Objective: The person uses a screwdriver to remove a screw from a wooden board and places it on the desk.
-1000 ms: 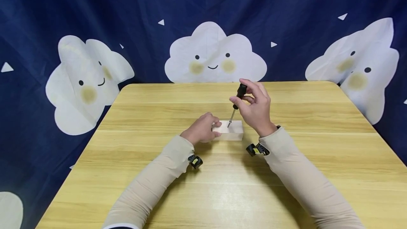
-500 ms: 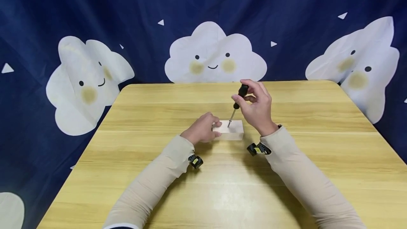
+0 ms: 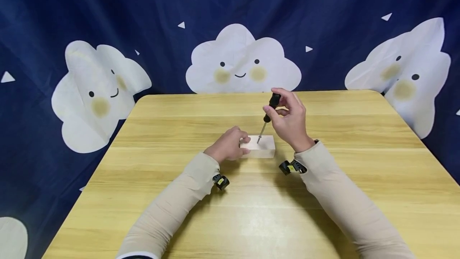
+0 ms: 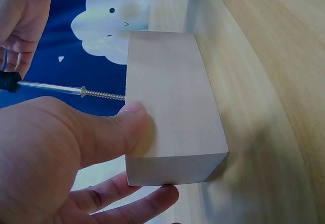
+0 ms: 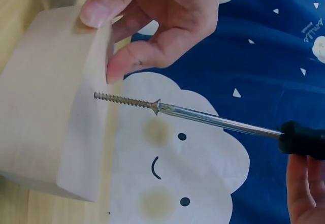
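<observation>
A pale wooden block (image 3: 261, 147) lies on the table in the head view. My left hand (image 3: 227, 145) grips its left end, thumb on the near side and fingers over the top. In my right hand (image 3: 290, 120) is a black-handled screwdriver (image 3: 270, 109), pinched between thumb and fingertips and leaning slightly right. Its shaft meets the head of a threaded screw (image 5: 129, 101), whose tip touches the block's upper face in the right wrist view. Most of the screw's thread is exposed, as the left wrist view also shows for the screw (image 4: 104, 95).
The wood-grain table (image 3: 230, 219) spreads around the block on all sides. Behind it hangs a dark blue curtain (image 3: 161, 11) with smiling clouds and white triangles. A small black camera sits on each wrist (image 3: 221, 182).
My right hand and the screwdriver handle have shifted very slightly to the right. The left hand and the block have stayed in place.
</observation>
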Demonstrator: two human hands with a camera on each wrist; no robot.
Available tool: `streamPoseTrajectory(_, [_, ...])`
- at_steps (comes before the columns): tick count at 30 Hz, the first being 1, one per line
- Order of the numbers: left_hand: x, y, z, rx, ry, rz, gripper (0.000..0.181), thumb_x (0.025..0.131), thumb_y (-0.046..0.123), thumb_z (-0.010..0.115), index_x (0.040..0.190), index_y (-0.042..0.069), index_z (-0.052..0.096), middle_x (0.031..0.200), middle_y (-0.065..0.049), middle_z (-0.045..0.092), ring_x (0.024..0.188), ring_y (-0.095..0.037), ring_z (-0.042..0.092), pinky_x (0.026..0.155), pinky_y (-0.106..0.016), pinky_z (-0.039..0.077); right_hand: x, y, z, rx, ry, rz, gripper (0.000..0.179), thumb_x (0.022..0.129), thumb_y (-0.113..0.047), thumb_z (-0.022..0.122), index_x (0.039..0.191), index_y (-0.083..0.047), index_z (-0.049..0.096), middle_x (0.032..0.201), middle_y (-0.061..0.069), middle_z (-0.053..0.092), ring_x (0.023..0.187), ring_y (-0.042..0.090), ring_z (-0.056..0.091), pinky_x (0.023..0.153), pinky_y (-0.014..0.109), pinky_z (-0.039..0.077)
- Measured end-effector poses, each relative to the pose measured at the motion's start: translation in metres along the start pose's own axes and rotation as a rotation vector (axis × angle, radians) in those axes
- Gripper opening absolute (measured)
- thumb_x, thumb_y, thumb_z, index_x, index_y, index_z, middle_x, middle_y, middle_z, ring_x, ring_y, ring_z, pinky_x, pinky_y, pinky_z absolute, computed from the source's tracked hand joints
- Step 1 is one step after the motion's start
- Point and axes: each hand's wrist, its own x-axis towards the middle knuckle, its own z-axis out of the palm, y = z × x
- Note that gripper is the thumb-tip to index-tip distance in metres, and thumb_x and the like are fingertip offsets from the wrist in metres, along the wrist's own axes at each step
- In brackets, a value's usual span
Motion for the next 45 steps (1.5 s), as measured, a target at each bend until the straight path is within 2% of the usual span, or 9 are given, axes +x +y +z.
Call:
streamPoseTrajectory(4, [0.0006, -0.0012, -0.0002, 0.011, -0.004, -0.002, 0.035, 0.086, 0.019, 0.076, 0.118, 0.006, 0.066, 0.107, -0.005, 0.054, 0.093, -0.017, 0.052, 0.092, -0.031, 0.047, 0.0012, 0.0017, -0.0003, 0.039, -0.048, -0.011, 0.042, 0.084, 0.014, 0.065, 0.125, 0.009, 0.054, 0.096, 0.025, 0.058, 0.080, 0.034, 0.065, 0.068, 0.019, 0.055])
streamPoseTrajectory(11, [0.0003, -0.0007, -0.0007, 0.014, -0.001, 0.013, 0.036, 0.086, 0.018, 0.076, 0.118, 0.005, 0.066, 0.107, -0.006, 0.055, 0.093, -0.018, 0.052, 0.092, -0.031, 0.046, 0.0002, 0.0006, 0.0010, 0.020, 0.023, 0.001, 0.049, 0.073, 0.013, 0.078, 0.118, 0.010, 0.060, 0.096, 0.025, 0.052, 0.085, 0.020, 0.059, 0.069, 0.022, 0.056])
streamPoseTrajectory(18, [0.0001, -0.0002, -0.0014, 0.008, -0.006, 0.004, 0.035, 0.086, 0.018, 0.076, 0.117, 0.006, 0.066, 0.107, -0.006, 0.054, 0.093, -0.018, 0.052, 0.091, -0.030, 0.047, 0.0022, -0.0003, 0.0033, 0.097, -0.024, -0.018, 0.039, 0.083, 0.020, 0.062, 0.121, 0.013, 0.054, 0.098, 0.026, 0.060, 0.086, 0.034, 0.067, 0.073, 0.025, 0.056])
streamPoseTrajectory(25, [-0.0002, 0.0019, -0.0028, -0.009, -0.014, -0.009, 0.037, 0.087, 0.018, 0.075, 0.121, 0.005, 0.065, 0.111, -0.007, 0.055, 0.093, -0.018, 0.052, 0.091, -0.031, 0.047, 0.0014, -0.0017, 0.0019, 0.042, 0.031, -0.018, 0.046, 0.072, 0.015, 0.078, 0.115, 0.012, 0.060, 0.098, 0.027, 0.054, 0.086, 0.020, 0.058, 0.071, 0.023, 0.056])
streamPoseTrajectory(27, [-0.0004, 0.0020, -0.0028, -0.009, -0.015, -0.013, 0.037, 0.087, 0.018, 0.075, 0.120, 0.006, 0.066, 0.110, -0.007, 0.055, 0.093, -0.018, 0.052, 0.090, -0.030, 0.047, 0.0013, -0.0019, 0.0014, 0.024, 0.027, -0.010, 0.044, 0.075, 0.015, 0.076, 0.116, 0.011, 0.060, 0.097, 0.026, 0.054, 0.085, 0.023, 0.060, 0.070, 0.022, 0.056])
streamPoseTrajectory(30, [-0.0008, 0.0015, -0.0023, -0.011, -0.015, -0.017, 0.036, 0.087, 0.019, 0.075, 0.120, 0.006, 0.066, 0.110, -0.006, 0.054, 0.093, -0.018, 0.052, 0.090, -0.030, 0.047, 0.0011, -0.0015, 0.0011, 0.070, -0.015, 0.000, 0.041, 0.081, 0.018, 0.066, 0.121, 0.011, 0.056, 0.100, 0.026, 0.058, 0.086, 0.033, 0.064, 0.074, 0.023, 0.056])
streamPoseTrajectory(33, [-0.0012, 0.0004, -0.0013, -0.012, -0.015, -0.013, 0.036, 0.087, 0.019, 0.075, 0.120, 0.006, 0.066, 0.109, -0.006, 0.054, 0.093, -0.018, 0.053, 0.090, -0.030, 0.047, 0.0000, -0.0010, 0.0015, 0.126, -0.059, -0.003, 0.041, 0.084, 0.020, 0.060, 0.123, 0.012, 0.052, 0.105, 0.027, 0.060, 0.089, 0.036, 0.067, 0.074, 0.026, 0.056])
streamPoseTrajectory(40, [-0.0021, -0.0012, -0.0002, -0.007, -0.010, 0.006, 0.035, 0.087, 0.018, 0.075, 0.118, 0.004, 0.066, 0.110, -0.008, 0.055, 0.095, -0.018, 0.053, 0.092, -0.031, 0.047, -0.0026, -0.0018, 0.0035, 0.068, 0.029, -0.018, 0.047, 0.069, 0.017, 0.079, 0.112, 0.012, 0.059, 0.098, 0.025, 0.054, 0.085, 0.018, 0.060, 0.066, 0.022, 0.056])
streamPoseTrajectory(45, [-0.0007, -0.0007, -0.0015, 0.010, 0.000, 0.020, 0.033, 0.087, 0.018, 0.075, 0.116, 0.005, 0.067, 0.108, -0.008, 0.055, 0.094, -0.019, 0.052, 0.091, -0.031, 0.046, 0.0005, -0.0011, 0.0025, 0.073, -0.013, -0.013, 0.037, 0.082, 0.017, 0.066, 0.118, 0.012, 0.054, 0.098, 0.024, 0.058, 0.082, 0.029, 0.065, 0.070, 0.022, 0.056])
